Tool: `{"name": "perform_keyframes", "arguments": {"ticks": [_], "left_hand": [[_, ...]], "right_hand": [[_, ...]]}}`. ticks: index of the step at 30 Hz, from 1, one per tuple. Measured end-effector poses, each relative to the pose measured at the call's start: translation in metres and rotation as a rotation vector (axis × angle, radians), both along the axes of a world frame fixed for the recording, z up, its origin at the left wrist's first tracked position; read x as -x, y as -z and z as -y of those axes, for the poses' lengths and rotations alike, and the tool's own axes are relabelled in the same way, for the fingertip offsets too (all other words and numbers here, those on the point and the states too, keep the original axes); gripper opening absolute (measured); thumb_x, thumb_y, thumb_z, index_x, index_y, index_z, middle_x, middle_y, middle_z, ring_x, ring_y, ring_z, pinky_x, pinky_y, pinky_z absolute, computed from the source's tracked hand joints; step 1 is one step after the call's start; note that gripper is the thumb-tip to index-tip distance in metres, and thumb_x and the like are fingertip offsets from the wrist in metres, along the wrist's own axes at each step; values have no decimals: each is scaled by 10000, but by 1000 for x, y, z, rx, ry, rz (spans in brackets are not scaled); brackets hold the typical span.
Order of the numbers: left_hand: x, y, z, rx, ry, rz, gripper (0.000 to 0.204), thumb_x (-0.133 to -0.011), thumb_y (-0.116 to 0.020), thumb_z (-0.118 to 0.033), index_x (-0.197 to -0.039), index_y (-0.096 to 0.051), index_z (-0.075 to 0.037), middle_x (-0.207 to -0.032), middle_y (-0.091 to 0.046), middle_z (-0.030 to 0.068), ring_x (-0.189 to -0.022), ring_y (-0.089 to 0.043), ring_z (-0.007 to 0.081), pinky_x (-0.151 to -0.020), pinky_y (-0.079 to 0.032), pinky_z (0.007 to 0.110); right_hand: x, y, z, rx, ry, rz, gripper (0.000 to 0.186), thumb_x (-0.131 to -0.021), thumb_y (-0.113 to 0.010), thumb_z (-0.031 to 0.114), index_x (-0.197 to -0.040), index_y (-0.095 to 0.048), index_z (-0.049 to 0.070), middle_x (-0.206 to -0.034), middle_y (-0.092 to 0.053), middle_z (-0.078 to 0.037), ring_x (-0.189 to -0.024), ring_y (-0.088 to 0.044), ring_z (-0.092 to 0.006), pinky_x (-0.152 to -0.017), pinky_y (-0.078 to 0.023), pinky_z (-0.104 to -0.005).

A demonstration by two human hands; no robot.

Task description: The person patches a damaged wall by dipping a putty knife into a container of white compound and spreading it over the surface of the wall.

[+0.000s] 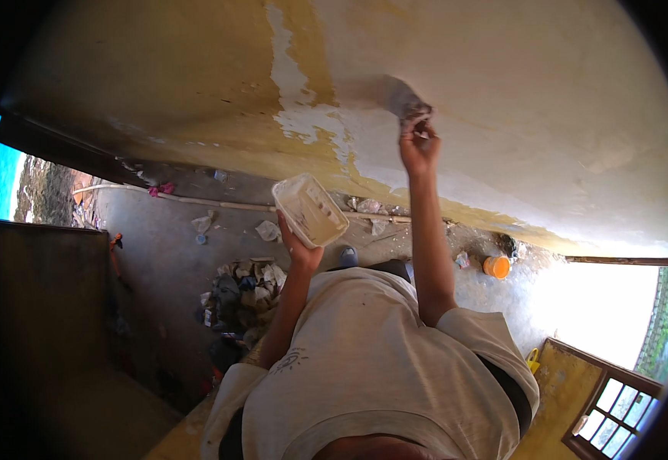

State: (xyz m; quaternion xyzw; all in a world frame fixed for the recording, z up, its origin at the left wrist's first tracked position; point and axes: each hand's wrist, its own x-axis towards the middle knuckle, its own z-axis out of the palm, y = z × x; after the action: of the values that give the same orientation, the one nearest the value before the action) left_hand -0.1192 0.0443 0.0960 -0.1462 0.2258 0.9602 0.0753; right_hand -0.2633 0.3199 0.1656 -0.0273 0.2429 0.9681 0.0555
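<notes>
My left hand (300, 251) grips a rectangular off-white plastic tub (335, 227) by its side and base, in front of my chest. The tub is tilted with its inside showing, and greyish smears mark its inner walls. My right arm is stretched up to the wall (502, 100). In the fingers of my right hand (421, 149) is a putty knife (403, 98), its wide grey blade against the wall and slightly blurred. Left of the blade the wall is yellowish, with a ragged pale patch (292, 77); to its right the surface is smooth and whitish.
Along the wall's foot lies a long pale pipe (219, 203), with plastic scraps around it. A heap of crumpled bags (246, 295) is on the floor to my left. An orange bucket (496, 267) stands to the right, and a barred window (616, 414) shows at lower right.
</notes>
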Motion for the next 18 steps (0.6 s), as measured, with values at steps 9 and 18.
{"name": "perform_keyframes", "arguments": {"ticks": [9, 18], "left_hand": [[5, 10, -11, -3, 62, -11, 652, -952, -435, -615, -1468, -373, -222, -1431, -468, -1, -1281, -483, 235, -1070, -391, 470], [-3, 2, -14, 41, 28, 2, 669, -951, -413, -634, -1478, -354, -225, -1458, -441, -5, -1319, -448, 229, -1091, -362, 475]], "right_hand": [[-102, -15, -73, 99, 162, -186, 301, -941, -437, 41, -1174, -459, -148, -1030, -575, -208, -862, -632, -251, -798, -607, -338], [-41, 55, 60, -243, -356, 101, 182, -884, -538, -11, -1012, -560, -138, -995, -622, -216, -873, -636, -230, -776, -596, -240]]}}
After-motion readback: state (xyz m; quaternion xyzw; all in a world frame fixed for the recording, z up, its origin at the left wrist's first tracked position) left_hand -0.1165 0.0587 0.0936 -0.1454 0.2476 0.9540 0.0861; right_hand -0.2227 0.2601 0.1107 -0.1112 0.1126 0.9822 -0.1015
